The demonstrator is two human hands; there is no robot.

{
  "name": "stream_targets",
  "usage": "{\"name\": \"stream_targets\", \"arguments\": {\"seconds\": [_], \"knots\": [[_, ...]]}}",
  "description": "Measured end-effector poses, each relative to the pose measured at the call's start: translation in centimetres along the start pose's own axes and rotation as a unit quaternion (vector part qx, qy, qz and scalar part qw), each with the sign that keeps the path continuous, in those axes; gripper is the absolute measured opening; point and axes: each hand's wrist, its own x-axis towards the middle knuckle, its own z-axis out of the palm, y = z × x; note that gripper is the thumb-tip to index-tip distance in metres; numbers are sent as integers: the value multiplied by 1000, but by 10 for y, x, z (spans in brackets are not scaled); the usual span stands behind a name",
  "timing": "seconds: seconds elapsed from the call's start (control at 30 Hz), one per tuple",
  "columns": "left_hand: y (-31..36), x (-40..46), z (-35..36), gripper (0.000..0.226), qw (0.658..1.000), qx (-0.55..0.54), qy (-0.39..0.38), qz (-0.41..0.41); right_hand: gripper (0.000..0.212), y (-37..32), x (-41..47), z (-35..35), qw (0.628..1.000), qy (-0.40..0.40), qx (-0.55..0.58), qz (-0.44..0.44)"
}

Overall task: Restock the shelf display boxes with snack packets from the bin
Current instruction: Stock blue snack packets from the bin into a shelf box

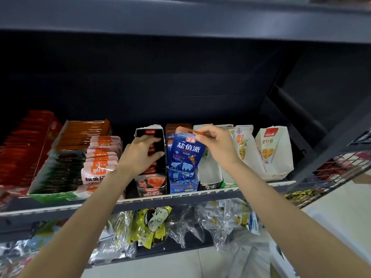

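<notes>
Right hand (215, 144) pinching blue packet (185, 154)

A dark metal shelf (180, 199) carried a row of open cardboard display boxes along its front edge. At the far left sat a red carton of flat packets (24, 149), and right of it a wide green-fronted tray (58, 171) with pink-and-orange packets (100, 159) stacked against its right side. Next to the right stood a narrow black box (149, 157), where the left hand (140, 155) lay over its packets. Just beside that stood a blue box (183, 184); the right hand (214, 145) pinched the top of a blue foil snack packet (185, 155) standing in it. Further right came 1 white box (210, 173), then 2 white packs (275, 153). Below the shelf hung clear plastic bags (220, 223).
</notes>
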Motion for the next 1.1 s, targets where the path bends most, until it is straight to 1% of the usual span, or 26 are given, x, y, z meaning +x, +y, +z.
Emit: {"name": "stream_targets", "arguments": {"seconds": [0.1, 0.23, 0.3, 0.33, 0.4, 0.47, 0.57, 0.63, 0.73, 0.8, 0.87, 0.97, 1.1], "knots": [[-2, -10, -3, 56, 999, -18, -39, -8, 8, 8, 9, 6, 997, -7, -70, -10], [-7, -17, -3, 79, 996, -7, -87, -18, 11, 16, 15, 7, 991, -8, -130, -20], [-5, -17, -2, 88, 996, 3, -89, -17, 13, 20, 16, 10, 984, -35, -171, -17], [-4, -17, -2, 89, 996, 13, -92, -13, 14, 22, 16, 14, 979, -52, -196, -21], [-2, -16, 0, 86, 995, 39, -94, -3, 16, 29, 17, 22, 968, -75, -237, -26], [0, -14, 1, 81, 996, 48, -81, -3, 18, 35, 19, 28, 963, -71, -259, -24], [7, -15, -1, 74, 995, 72, -64, -3, 24, 40, 18, 32, 961, -35, -273, -40], [13, -17, 2, 69, 996, 80, -36, 11, 26, 41, 11, 29, 959, -5, -278, -61], [32, -20, 10, 57, 997, 54, 19, 44, 27, 41, -5, 12, 967, 20, -250, -52], [52, -21, 21, 46, 998, 8, 28, 61, 25, 44, -22, -7, 973, 25, -228, -32], [74, -21, 33, 37, 997, -33, 14, 73, 23, 49, -41, -27, 976, 31, -215, -13], [118, -24, 65, 33, 991, -69, -21, 116, 21, 65, -77, -68, 971, 61, -232, 27], [176, -37, 126, 27, 978, -103, -91, 159, 21, 98, -137, -126, 960, 89, -243, 109]]}}
